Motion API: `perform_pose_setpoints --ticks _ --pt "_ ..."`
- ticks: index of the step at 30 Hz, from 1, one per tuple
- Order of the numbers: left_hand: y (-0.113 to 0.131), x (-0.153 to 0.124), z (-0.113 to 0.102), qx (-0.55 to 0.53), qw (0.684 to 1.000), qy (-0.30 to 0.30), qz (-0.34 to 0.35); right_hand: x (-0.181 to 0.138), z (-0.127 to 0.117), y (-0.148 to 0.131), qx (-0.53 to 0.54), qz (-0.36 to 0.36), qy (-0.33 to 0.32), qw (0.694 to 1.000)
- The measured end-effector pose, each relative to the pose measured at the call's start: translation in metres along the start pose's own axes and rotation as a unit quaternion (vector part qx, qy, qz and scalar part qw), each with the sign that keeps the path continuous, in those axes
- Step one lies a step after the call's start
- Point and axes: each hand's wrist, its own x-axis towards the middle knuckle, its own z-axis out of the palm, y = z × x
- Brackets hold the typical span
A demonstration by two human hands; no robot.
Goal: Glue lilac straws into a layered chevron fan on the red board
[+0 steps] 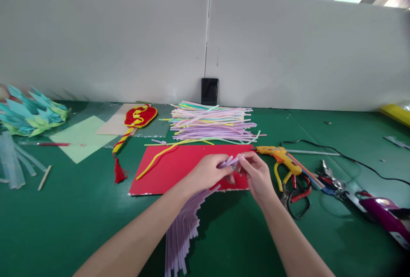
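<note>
Lilac pipe cleaners [182, 230], lined up side by side with stepped ends, hang below my left wrist toward the front of the table. My left hand [214, 169] is closed around their upper part, whose short ends poke out between my hands. With thumb and fingertips, my right hand [254, 172] pinches those lilac ends. Both hands are over the right part of a red board [173, 166]. A yellow pipe cleaner [153, 161] lies curved across the board's left side. My palms hide part of the lilac strands.
Behind the board lies a pile of pastel pipe cleaners [211, 123], with a phone [209, 91] leaning on the partition. To the right are a yellow glue gun [278, 154], scissors [299, 196] and keys [333, 183]. A red fan ornament [141, 116] and blue-green paper leaves [35, 112] are left.
</note>
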Motion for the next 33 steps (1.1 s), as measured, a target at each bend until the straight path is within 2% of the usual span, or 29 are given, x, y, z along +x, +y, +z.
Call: perform_pose_setpoints --ticks 9,17,24,30,33 --pt "0.0034 -0.0007 -0.0004 -0.045 0.999 -0.011 -0.006 0.0014 0.0001 0.0009 0.001 0.001 0.004 1.000" --pt "0.0054 -0.0028 -0.0005 -0.061 0.998 -0.011 -0.029 0.0051 -0.0035 0.0017 0.057 0.008 0.052 0.997" --pt "0.0081 -0.0010 -0.0019 -0.040 0.999 0.008 -0.034 0.0042 -0.0024 0.0007 0.047 0.011 0.040 0.998" --pt "0.0011 0.0006 0.0017 -0.117 0.992 -0.027 -0.036 0.0006 -0.0017 0.0075 -0.005 0.043 -0.043 0.998" --pt "-0.0005 0.0013 0.0016 -0.135 0.990 -0.011 -0.041 0.0015 -0.0012 0.0072 0.009 0.045 -0.019 0.999"
